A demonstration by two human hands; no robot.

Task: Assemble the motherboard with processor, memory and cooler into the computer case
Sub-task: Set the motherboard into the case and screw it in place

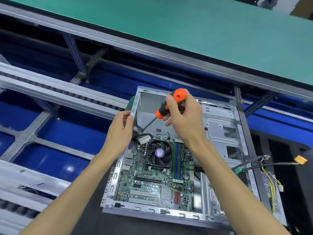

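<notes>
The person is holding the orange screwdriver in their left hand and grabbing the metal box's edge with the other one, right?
Not quite. The head view shows the orange screwdriver in the right hand; the left hand is grabbing the edge of the metal box.

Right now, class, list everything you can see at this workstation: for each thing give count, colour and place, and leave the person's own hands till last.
Open metal computer case: one, silver-grey, lying flat at centre.
Green motherboard: one, inside the case.
Black cooler fan with purple hub: one, on the motherboard's upper part.
Memory sticks: a row, green and blue-purple, just right of the fan.
Orange-and-black screwdriver: one, tip pointing down toward the case's far left corner.
Loose cables with connectors: several, yellow, black, green, orange, right of the case.
Green bench mat: one, on the shelf above.
Left hand: grips the case's left wall.
Right hand: holds the screwdriver handle.
</notes>
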